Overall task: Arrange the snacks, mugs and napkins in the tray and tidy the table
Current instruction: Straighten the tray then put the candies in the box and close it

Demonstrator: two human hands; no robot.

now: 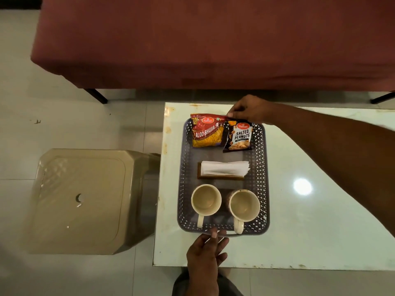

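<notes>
With the left hand [206,251] gripping the tray's [264,167] near rim and the right hand [250,110] pinching its far rim, slide it level so the mugs [206,199] stay upright.

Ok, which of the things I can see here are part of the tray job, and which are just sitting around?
Part of the job:
- tray
- aloo bhujia packet
- salted peanuts packet
- napkins in their holder
- left mug
- right mug
- table
- left hand, thumb on the tray's near rim
- right hand, at its far rim

Just lying about:
- beige stool
- red sofa
</notes>
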